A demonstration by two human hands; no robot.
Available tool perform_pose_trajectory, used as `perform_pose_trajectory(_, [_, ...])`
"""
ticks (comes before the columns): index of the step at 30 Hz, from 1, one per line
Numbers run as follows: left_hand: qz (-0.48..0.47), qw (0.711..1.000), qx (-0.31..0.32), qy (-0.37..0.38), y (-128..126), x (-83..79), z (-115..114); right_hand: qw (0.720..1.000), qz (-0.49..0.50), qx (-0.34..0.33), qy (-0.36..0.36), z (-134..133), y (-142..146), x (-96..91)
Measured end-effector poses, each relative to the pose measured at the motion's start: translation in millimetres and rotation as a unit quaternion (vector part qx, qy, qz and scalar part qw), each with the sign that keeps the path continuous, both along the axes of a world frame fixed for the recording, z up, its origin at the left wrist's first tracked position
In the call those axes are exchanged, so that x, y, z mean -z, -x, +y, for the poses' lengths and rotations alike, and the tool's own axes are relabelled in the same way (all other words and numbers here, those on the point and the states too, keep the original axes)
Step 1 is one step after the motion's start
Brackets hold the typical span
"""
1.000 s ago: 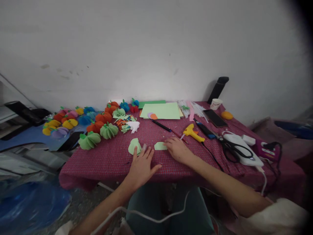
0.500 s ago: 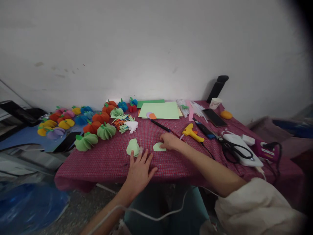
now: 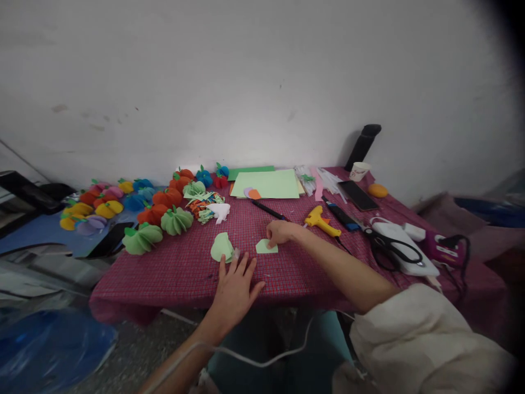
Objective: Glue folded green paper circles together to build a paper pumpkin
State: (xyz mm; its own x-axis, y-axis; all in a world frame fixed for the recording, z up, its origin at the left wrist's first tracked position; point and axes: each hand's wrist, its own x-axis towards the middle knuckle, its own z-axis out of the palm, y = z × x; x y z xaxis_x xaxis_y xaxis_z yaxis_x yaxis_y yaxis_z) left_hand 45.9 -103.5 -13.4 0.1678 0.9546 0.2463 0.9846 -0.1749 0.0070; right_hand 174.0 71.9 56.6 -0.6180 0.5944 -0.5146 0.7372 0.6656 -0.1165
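Observation:
My left hand lies flat and open on the checked cloth, fingers spread. Its fingertips reach the lower edge of a rounded light green paper piece and a small clear strip beside it. Further right, my right hand is closed, its fingers curled down onto the right end of a smaller light green paper piece. The fingertips are partly hidden by the hand. A black pen-like stick lies just beyond the right hand, and a yellow glue gun rests to its right.
Paper pumpkins in several colours crowd the left side. Paper scraps and light green sheets lie toward the wall. On the right are a utility knife, black-handled scissors, a phone and a paper cup.
The view has shifted slightly. Both hands stay in nearly the same places, the left spread and the right at the small paper piece.

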Motion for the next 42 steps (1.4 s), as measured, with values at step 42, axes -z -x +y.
perform_pose_trajectory(42, [-0.047,0.989,0.123,0.068,-24,-9.1,43,0.942,0.295,-0.049,-0.152,-60,-103,59.4])
